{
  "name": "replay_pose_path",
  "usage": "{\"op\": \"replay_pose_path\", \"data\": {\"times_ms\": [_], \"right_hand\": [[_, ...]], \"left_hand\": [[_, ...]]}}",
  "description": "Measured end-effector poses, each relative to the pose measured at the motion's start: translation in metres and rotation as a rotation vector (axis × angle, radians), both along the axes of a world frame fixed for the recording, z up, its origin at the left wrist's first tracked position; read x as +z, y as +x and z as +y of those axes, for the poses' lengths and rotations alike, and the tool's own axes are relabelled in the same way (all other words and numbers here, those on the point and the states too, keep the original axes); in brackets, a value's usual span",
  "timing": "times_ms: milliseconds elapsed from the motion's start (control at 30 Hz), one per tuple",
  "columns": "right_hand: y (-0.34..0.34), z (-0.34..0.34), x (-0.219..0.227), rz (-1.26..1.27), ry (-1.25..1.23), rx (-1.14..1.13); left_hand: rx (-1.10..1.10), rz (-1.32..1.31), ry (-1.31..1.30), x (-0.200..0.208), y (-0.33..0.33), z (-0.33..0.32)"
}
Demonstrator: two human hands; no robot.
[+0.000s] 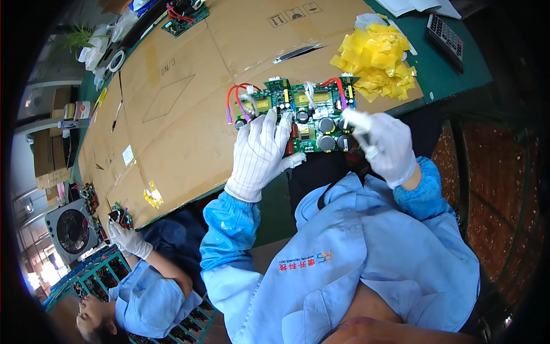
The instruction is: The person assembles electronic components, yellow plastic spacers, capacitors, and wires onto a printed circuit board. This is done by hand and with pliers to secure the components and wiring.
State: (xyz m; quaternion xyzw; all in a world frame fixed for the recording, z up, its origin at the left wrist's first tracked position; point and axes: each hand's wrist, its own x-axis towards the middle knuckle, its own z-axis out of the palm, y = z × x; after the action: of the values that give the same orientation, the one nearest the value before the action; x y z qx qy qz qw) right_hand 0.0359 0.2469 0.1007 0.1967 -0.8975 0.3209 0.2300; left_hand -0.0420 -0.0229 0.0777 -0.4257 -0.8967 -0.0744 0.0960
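A green circuit board (pixel 312 129) lies at the near edge of the cardboard, bearing round black capacitors, yellow-wrapped parts and red wires. It has two similar halves; I cannot tell whether these are separate boards. My left hand (pixel 259 150), in a white striped glove, has its fingers over the left half and its thumb along the near edge, gripping it. My right hand (pixel 388 144), gloved in white too, is raised at the board's right side with curled fingers. Motion smears those fingers, so whether they hold anything is unclear.
Yellow film pieces (pixel 378 57) are heaped behind the board on the cardboard sheet (pixel 200 86). A calculator (pixel 446 41) lies at the far right. At the left, a co-worker's gloved hand (pixel 130 239) holds a small board, near a fan (pixel 73 230). A pen (pixel 117 114) lies farther back.
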Motion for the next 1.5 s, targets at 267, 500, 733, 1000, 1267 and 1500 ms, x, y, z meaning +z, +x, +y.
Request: {"op": "replay_pose_path", "data": {"times_ms": [267,500,733,1000,1267,1500], "right_hand": [[0.002,-0.029,0.018,-0.044,0.471,-0.001],[-0.083,-0.038,0.039,0.117,0.650,0.009],[-0.149,-0.040,0.055,-0.040,0.656,0.141],[-0.194,-0.070,0.059,-0.213,0.424,-0.169],[-0.249,-0.082,0.050,-0.629,-0.038,-0.113],[-0.308,-0.086,0.006,-0.600,-0.325,-0.014]], "left_hand": [[0.040,-0.029,-0.121,0.033,0.003,-0.005],[0.259,-0.626,-0.142,0.102,-0.047,-0.013],[0.243,-0.654,0.074,0.087,-0.087,-0.034],[0.564,-0.611,0.430,0.082,-0.119,-0.037],[0.622,-0.089,0.622,0.054,-0.068,-0.053],[0.231,0.087,0.120,0.035,-0.012,-0.036]]}}
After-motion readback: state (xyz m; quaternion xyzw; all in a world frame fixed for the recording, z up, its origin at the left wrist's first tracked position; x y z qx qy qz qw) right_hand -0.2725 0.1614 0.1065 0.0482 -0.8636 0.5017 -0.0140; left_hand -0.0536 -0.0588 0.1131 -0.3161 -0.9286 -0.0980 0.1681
